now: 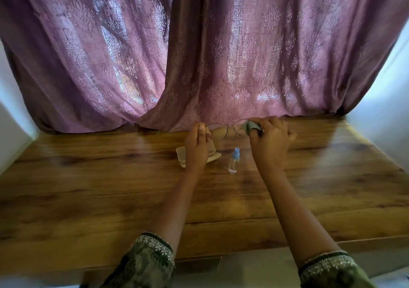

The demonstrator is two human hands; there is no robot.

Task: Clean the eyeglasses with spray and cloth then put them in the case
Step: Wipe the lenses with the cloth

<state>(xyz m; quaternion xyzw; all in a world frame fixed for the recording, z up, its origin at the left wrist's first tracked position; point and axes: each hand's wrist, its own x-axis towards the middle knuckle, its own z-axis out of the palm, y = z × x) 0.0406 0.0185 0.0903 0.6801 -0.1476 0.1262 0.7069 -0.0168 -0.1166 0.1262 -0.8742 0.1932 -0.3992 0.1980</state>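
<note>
Thin-framed eyeglasses [223, 129] are held up above the far part of the wooden table [110, 188]. My left hand [197, 146] pinches their left end. My right hand [270, 137] presses a grey-green cloth [251, 126] around the right lens. Below my left hand lies an open cream case [212, 156], partly hidden by that hand. A small clear spray bottle [233, 161] with a blue cap stands upright between my two forearms.
A purple patterned curtain [199, 55] hangs right behind the table's far edge. White walls [385, 101] close in on both sides. The table's near edge [243, 250] runs just in front of my patterned sleeves.
</note>
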